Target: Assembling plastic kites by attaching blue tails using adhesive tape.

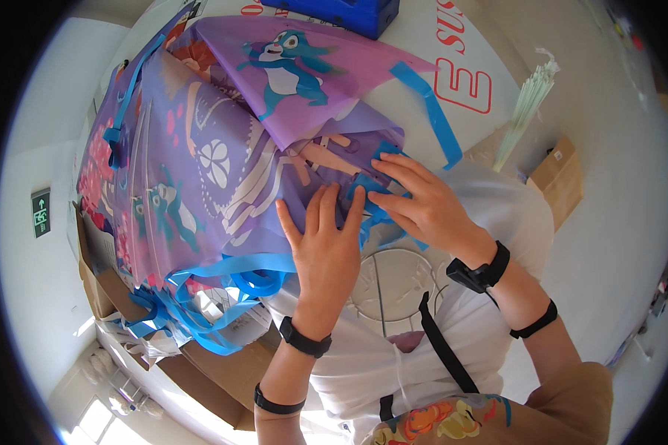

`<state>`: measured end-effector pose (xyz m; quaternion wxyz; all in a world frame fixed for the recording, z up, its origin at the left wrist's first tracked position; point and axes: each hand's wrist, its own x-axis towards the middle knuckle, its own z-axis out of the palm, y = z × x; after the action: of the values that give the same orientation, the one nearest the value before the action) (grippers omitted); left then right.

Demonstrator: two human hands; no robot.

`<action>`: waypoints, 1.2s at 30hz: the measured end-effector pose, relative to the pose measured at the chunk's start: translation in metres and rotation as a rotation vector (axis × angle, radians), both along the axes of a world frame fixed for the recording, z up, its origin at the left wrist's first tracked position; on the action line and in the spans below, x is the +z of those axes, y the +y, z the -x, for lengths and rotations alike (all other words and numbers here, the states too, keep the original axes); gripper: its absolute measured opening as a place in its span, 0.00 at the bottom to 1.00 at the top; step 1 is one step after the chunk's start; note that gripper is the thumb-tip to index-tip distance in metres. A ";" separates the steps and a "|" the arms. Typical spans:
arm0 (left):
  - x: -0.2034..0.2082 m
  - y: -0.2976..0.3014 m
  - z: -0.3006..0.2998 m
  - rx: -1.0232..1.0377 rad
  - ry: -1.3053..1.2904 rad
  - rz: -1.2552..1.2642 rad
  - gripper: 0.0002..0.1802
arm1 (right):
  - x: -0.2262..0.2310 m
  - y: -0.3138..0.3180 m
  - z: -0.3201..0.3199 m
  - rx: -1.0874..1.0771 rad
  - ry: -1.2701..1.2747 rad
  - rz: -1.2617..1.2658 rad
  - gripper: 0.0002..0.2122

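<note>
A thin purple kite sheet (223, 200), printed with cartoon figures and teal animals, is spread before me with folds across it. My left hand (323, 241) lies on its near edge, fingers stretched and spread. The tip of its thumb touches a blue strip (364, 184) at the sheet's right edge. From the right, my right hand (423, 211) rests on the same blue edging, its fingers stretched and apart. What lies under its fingertips is partly hidden. Below the left part of the sheet, blue ribbon tails (230, 276) hang in loose loops.
A blue box (345, 15) stands at the far edge on a white board with red print (490, 81). A bundle of pale thin sticks (527, 111) is at the right, near a brown carton (560, 182). Open cardboard (208, 378) lies at the lower left.
</note>
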<state>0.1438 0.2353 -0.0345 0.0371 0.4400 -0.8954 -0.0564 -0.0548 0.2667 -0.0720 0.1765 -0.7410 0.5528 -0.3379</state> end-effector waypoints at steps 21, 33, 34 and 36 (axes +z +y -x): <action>-0.002 0.000 0.000 0.003 0.036 0.035 0.27 | 0.004 0.001 0.001 0.021 -0.010 -0.031 0.14; -0.003 0.001 -0.001 -0.002 0.042 0.027 0.27 | 0.004 0.002 0.001 0.011 -0.026 -0.054 0.14; -0.003 0.001 0.000 -0.003 0.040 0.026 0.27 | 0.003 0.002 0.001 0.008 -0.029 -0.050 0.14; -0.001 0.000 0.001 -0.007 0.033 0.013 0.27 | 0.002 0.002 0.001 0.006 -0.031 -0.044 0.13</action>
<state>0.1432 0.2349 -0.0354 0.0544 0.4355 -0.8967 -0.0582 -0.0563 0.2685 -0.0697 0.2021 -0.7333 0.5552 -0.3365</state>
